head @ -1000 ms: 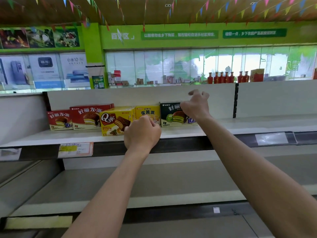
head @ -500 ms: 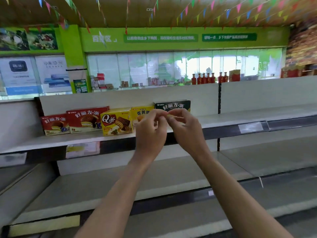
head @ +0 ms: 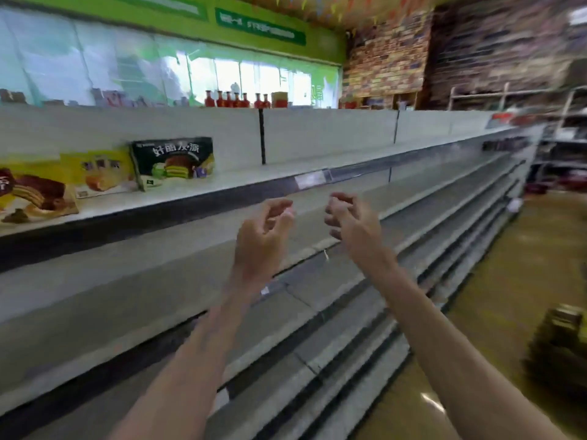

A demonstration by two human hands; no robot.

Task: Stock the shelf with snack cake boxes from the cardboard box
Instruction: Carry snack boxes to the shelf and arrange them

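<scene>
Snack cake boxes sit on the top shelf at far left, in a row, fronts out so labels read from the aisle: dark green box is the right-most, w/ a yellow box touching its left side and a larger yellow-brown box cut off by the frame edge. Green one stands upright, maybe leaning back a bit; too blurred to be sure. Rest of that shelf to the right looks bare, so there is plenty of room to fill.

Both hands hang in front of the shelves, below the top shelf's edge and well right of the boxes. Left hand and right hand are apart, fingers loosely curled, gripping nothing, touching nothing. Palms roughly face each other, prob. free for the next box.

Cardboard box: a dark blurred shape sits on the floor at lower right; could be it, can't tell for sure. Judging by that, next step likely needs a turn and a reach down that way.

Lower shelves show nothing on them. Red bottles stand in a line behind the shelf's back panel.
</scene>
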